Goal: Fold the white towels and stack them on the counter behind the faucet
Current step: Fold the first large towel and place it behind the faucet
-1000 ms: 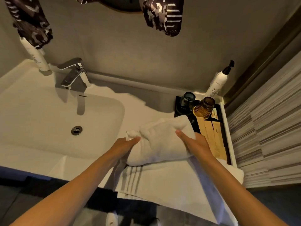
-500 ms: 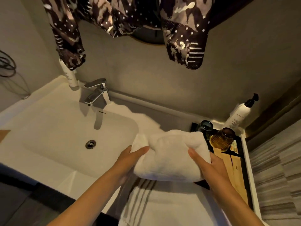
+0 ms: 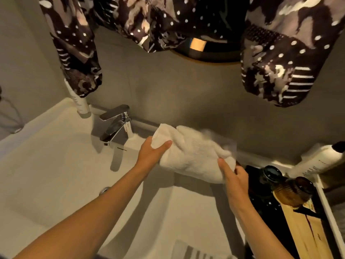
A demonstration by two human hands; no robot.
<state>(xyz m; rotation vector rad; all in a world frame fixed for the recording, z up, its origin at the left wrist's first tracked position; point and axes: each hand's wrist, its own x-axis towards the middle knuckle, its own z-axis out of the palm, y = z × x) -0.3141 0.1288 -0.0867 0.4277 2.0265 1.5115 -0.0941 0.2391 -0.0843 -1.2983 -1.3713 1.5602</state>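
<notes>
A folded white towel [image 3: 192, 154] is held between both hands just above the back of the counter [image 3: 186, 208], right of the chrome faucet [image 3: 116, 126] and close to the wall. My left hand [image 3: 152, 154] grips its left end, thumb on top. My right hand [image 3: 232, 176] grips its right end from the front. A second white towel with grey stripes [image 3: 194, 252] lies at the counter's near edge, only its top showing.
A white basin [image 3: 46, 165] lies left of the towel. A black tray [image 3: 265, 208] with two dark glasses [image 3: 291, 189] and wooden packets stands on the right. White bottles [image 3: 317, 161] stand at both back corners. Patterned sleeves [image 3: 276, 58] show in the mirror above.
Both hands have lifted the folded towel off the striped towel and carried it away from me and to the left, toward the wall beside the faucet.
</notes>
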